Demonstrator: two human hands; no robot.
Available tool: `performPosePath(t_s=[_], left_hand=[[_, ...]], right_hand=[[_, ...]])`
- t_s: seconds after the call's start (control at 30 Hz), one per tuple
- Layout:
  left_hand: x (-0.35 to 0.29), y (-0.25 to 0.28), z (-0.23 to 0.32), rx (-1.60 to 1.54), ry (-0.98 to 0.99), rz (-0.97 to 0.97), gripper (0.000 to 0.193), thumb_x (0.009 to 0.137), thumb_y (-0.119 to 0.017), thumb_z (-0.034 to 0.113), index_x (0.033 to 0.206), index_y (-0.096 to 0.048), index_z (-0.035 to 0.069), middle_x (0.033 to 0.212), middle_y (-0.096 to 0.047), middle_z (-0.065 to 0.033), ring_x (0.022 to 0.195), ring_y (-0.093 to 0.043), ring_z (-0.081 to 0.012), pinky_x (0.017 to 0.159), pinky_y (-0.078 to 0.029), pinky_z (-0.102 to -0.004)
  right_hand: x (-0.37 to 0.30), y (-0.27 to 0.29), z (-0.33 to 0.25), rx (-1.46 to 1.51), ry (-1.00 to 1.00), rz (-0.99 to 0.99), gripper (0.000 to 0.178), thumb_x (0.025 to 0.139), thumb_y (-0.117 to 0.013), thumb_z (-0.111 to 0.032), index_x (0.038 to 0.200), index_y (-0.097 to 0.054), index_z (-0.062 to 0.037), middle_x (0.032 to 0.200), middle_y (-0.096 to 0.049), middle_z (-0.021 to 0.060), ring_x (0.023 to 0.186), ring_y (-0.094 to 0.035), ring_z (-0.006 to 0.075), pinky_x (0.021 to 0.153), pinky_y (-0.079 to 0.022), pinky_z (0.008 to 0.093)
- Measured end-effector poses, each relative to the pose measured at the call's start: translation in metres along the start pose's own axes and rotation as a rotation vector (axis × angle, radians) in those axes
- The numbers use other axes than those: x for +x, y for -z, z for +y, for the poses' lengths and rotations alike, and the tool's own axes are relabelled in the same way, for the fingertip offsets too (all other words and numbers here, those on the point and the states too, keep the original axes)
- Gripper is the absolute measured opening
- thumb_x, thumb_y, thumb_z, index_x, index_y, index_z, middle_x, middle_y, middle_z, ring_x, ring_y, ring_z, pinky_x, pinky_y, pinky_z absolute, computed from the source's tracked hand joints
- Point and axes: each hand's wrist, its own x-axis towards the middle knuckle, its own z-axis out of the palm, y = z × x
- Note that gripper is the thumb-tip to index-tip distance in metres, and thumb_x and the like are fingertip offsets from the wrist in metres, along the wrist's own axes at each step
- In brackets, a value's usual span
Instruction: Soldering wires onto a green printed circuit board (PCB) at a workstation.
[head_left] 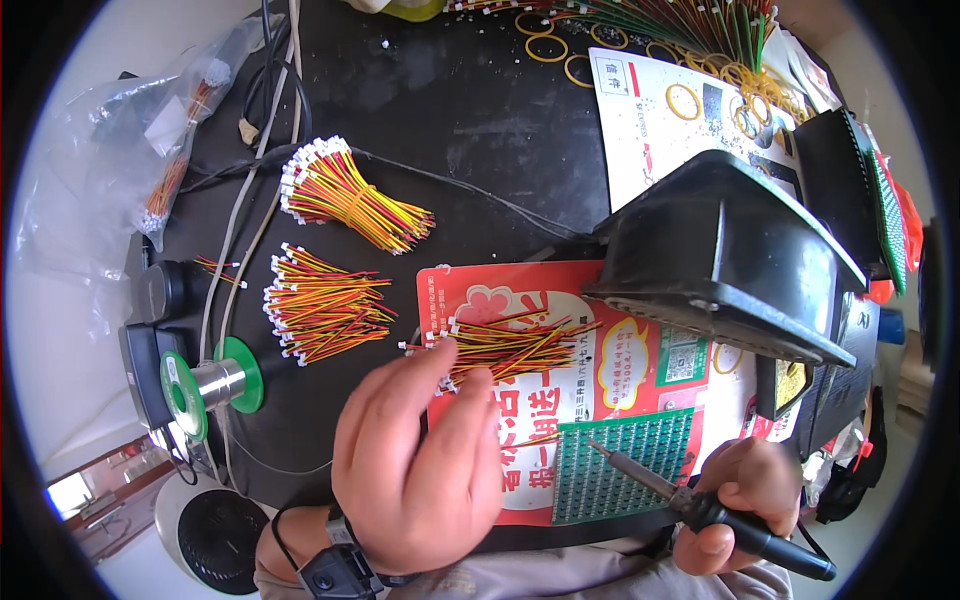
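Observation:
My right hand (735, 505) grips a soldering iron (690, 500), its tip above a green circuit board panel (625, 475) with rows of small boards. A thin wire lead (540, 438) sticks out from the panel's left edge. With thumb and forefinger apart, my left hand (420, 450) reaches to the connector ends of a loose pile of red, yellow and black wires (525, 348). That pile lies on a red and white printed sheet (450, 285). Farther left are a second loose wire pile (330, 310) and a wire bundle (355, 200) held by a rubber band.
A black box-shaped housing (720, 260) stands at the right, close behind the panel. A solder spool (215, 385) with green flanges sits at the left, beside cables (235, 235). Rubber bands (685, 100) and more wires (700, 30) lie at the back; a plastic bag (90, 190) is far left.

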Motion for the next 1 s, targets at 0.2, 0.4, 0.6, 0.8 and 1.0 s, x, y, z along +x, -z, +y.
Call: performPosePath(t_s=[0.2,0.4,0.6,0.8,1.0], left_hand=[[0.006,-0.003,-0.007,0.055,0.043,-0.031,0.028,0.067,-0.074,0.0,0.093,-0.067,-0.002,0.102,-0.062,-0.0145,0.086,-0.06,-0.0312,0.074,-0.051,-0.0397],[0.004,-0.001,-0.007,0.02,0.1,-0.037,0.023,0.066,-0.075,0.0,0.088,-0.068,0.0,0.096,-0.061,-0.0109,0.082,-0.059,-0.0296,0.071,-0.049,-0.0384],[0.006,0.003,-0.006,0.017,0.072,-0.004,0.021,0.066,-0.073,-0.003,0.087,-0.068,0.0,0.089,-0.062,-0.0098,0.075,-0.059,-0.0284,0.066,-0.049,-0.0364],[0.006,0.006,-0.007,-0.045,0.057,0.043,0.019,0.068,-0.073,-0.004,0.086,-0.067,0.0,0.086,-0.065,-0.0109,0.067,-0.062,-0.0283,0.06,-0.051,-0.0346],[0.006,0.008,-0.007,-0.056,0.04,0.07,0.019,0.069,-0.073,-0.005,0.087,-0.067,-0.001,0.085,-0.067,-0.0116,0.065,-0.063,-0.0288,0.059,-0.052,-0.0354]], right_hand=[[0.003,0.003,-0.001,0.006,0.018,-0.047,0.041,0.085,-0.069,-0.038,0.088,-0.048,-0.0038,0.063,-0.046,0.0043,0.046,-0.046,0.0128,0.038,-0.036,0.0244],[0.005,0.006,-0.001,-0.007,0.034,-0.1,0.04,0.084,-0.07,-0.037,0.089,-0.048,-0.0033,0.063,-0.048,0.0052,0.045,-0.046,0.0133,0.039,-0.037,0.0249],[0.007,0.007,-0.003,0.004,0.014,-0.116,0.04,0.083,-0.071,-0.035,0.09,-0.048,-0.0027,0.062,-0.049,0.0057,0.046,-0.047,0.0141,0.04,-0.039,0.0263],[0.009,0.007,-0.002,0.007,0.027,-0.153,0.038,0.083,-0.071,-0.032,0.087,-0.049,-0.0021,0.06,-0.047,0.0052,0.045,-0.046,0.014,0.04,-0.037,0.0262],[0.008,0.004,0.002,0.029,0.048,-0.091,0.038,0.081,-0.073,-0.03,0.085,-0.049,-0.0008,0.057,-0.045,0.004,0.044,-0.043,0.0132,0.039,-0.034,0.0258]])
